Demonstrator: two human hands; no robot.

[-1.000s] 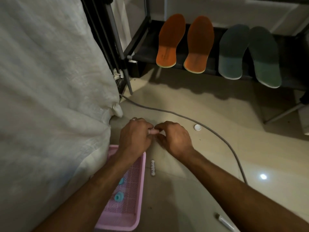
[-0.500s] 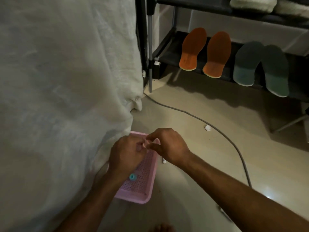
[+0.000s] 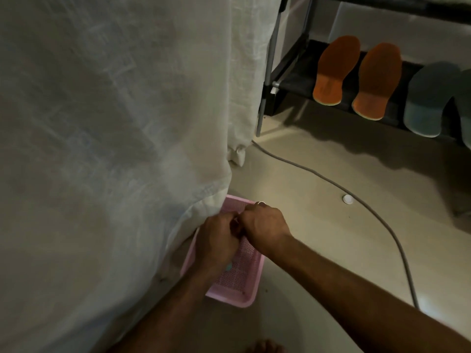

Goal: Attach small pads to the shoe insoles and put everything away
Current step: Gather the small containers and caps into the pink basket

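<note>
My left hand (image 3: 219,238) and my right hand (image 3: 265,228) meet fingertip to fingertip over the pink mesh basket (image 3: 237,300). Together they pinch a small pale pad, almost wholly hidden by the fingers. A teal pad (image 3: 228,267) lies in the basket under my left wrist. One white round pad (image 3: 348,199) rests on the floor to the right. Two orange insoles (image 3: 336,70) and a grey-green pair (image 3: 430,100) lean on the low black shelf (image 3: 293,80) at the upper right.
A large white cloth (image 3: 114,149) hangs down on the left and touches the basket's far corner. A grey cable (image 3: 382,220) curves across the beige floor from the shelf leg to the right. My toes (image 3: 265,347) show at the bottom edge.
Both hands have moved from the floor by the cable to above the pink basket, still pinched together. The view has swung left, and the pen-like items on the floor are out of sight.
</note>
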